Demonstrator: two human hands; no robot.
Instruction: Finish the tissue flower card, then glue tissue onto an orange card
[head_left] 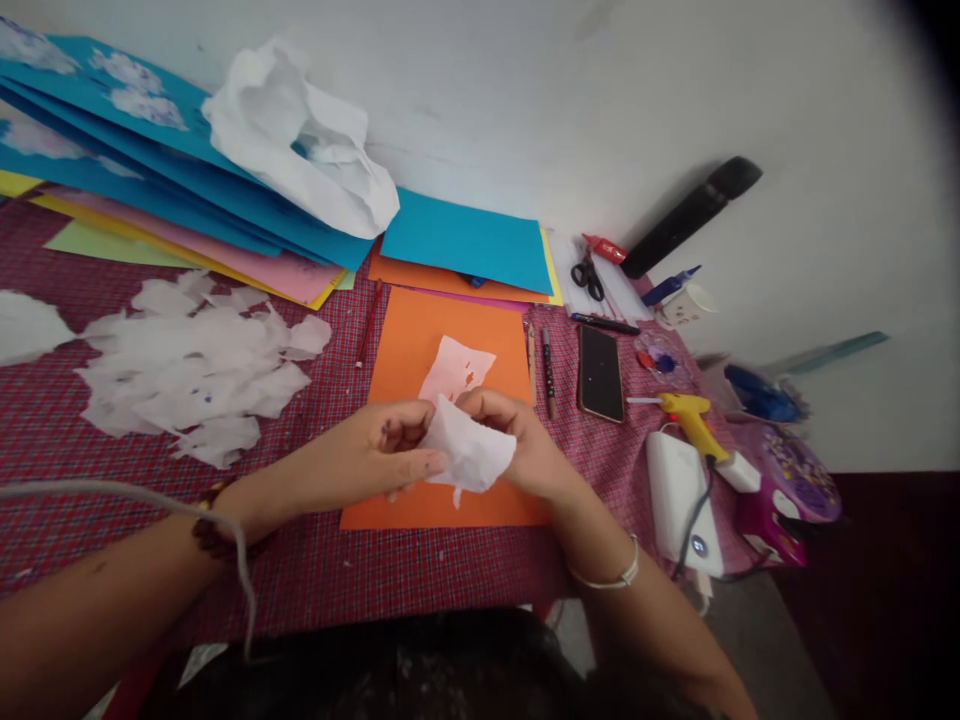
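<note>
Between my two hands is a piece of white tissue paper (pixel 469 452), held over an orange sheet (pixel 450 510). My left hand (pixel 394 445) pinches its left edge. Fingers of my right hand (pixel 517 430) are bent behind the right side of the tissue, partly hidden by it. Just beyond my hands, a pale pink piece of paper (pixel 454 368) with dark specks lies on the orange sheet. A small white scrap (pixel 457 497) hangs or lies below the tissue; I cannot tell which.
Torn tissue pieces (pixel 195 360) are heaped at left. Blue sheets (pixel 187 170) with crumpled tissue (pixel 300 140) lean at the back. At right are a phone (pixel 601 373), a yellow glue gun (pixel 691 420), a white power bank (pixel 679 500) and scissors (pixel 589 277). A cable (pixel 112 488) crosses my left forearm.
</note>
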